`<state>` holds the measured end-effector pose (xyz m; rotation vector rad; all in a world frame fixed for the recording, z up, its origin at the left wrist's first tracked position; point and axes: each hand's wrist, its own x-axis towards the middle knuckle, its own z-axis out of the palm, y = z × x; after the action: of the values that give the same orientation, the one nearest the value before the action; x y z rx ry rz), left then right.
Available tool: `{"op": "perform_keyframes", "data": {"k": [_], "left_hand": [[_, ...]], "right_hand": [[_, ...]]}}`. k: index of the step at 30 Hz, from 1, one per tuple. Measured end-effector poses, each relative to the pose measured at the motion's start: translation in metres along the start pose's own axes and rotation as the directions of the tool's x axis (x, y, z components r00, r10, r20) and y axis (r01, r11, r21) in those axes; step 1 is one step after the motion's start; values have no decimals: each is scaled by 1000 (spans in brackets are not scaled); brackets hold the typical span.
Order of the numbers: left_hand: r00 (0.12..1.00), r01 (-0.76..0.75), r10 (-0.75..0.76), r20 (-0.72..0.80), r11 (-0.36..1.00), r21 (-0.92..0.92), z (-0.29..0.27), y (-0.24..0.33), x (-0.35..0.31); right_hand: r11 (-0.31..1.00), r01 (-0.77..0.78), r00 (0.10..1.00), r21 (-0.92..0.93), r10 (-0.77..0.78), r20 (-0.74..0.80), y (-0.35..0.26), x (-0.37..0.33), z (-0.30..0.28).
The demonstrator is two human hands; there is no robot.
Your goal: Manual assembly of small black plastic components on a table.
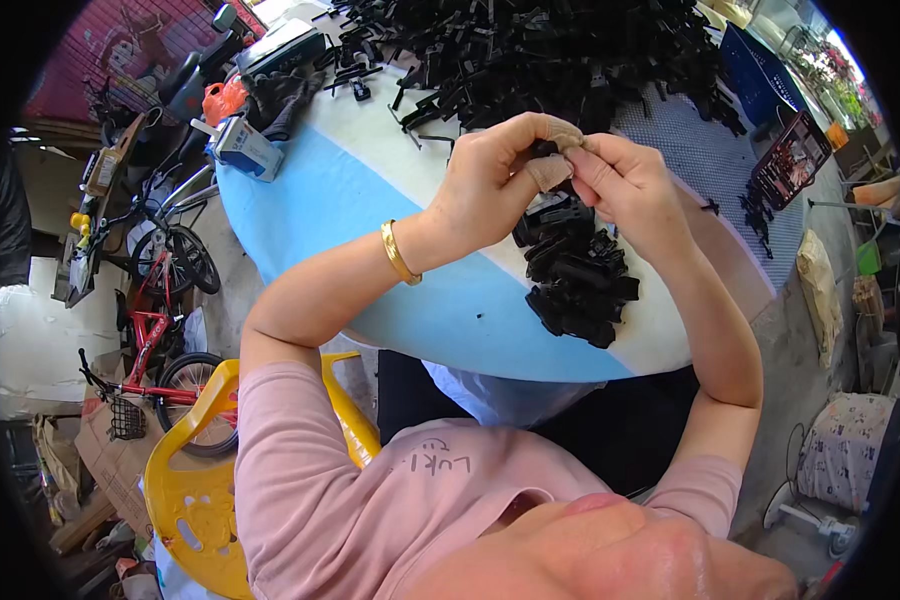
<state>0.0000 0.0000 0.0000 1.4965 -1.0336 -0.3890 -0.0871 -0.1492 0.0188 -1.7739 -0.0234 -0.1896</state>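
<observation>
While the table [320, 215] spreads widest, blue and white on top, the biggest load on it is the far pile [530, 60], a jumble of black pieces with thin ends poking out every way. Next down, the near heap [582, 280] of similar chunkier black bits, lying just below the hands on the person's side. Left hand [485, 185] bends inward, thumb and forefinger narrowed to a pinch, tan wraps [550, 173] on both; right hand [625, 185] meets it tip to tip, also pinched narrow, looks closed on the same thing though exact contact is covered. Smallest is the part [545, 148], between those fingertips, above the table, only a dark sliver showing, outline hidden. Going by the loose ones, should be light, stiff plastic, little give, maybe a bit slick. Thin prongs look snappable and likely to snag on neighbours, so best hold is the thicker body, thumb against forefinger, gentle on the ends; anything from pile or heap probably wants lifting singly, with a small wiggle to free it
</observation>
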Motion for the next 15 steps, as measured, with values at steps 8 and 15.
{"op": "perform_keyframes", "data": {"k": [8,15], "left_hand": [[942,-266,309,-135,927,266,6,3,13],[892,-368,451,0,727,580,12,1,4]], "right_hand": [[999,28,996,-23,-30,-84,0,4,-9],[774,398,879,-492,-476,-38,1,2,-2]]}}
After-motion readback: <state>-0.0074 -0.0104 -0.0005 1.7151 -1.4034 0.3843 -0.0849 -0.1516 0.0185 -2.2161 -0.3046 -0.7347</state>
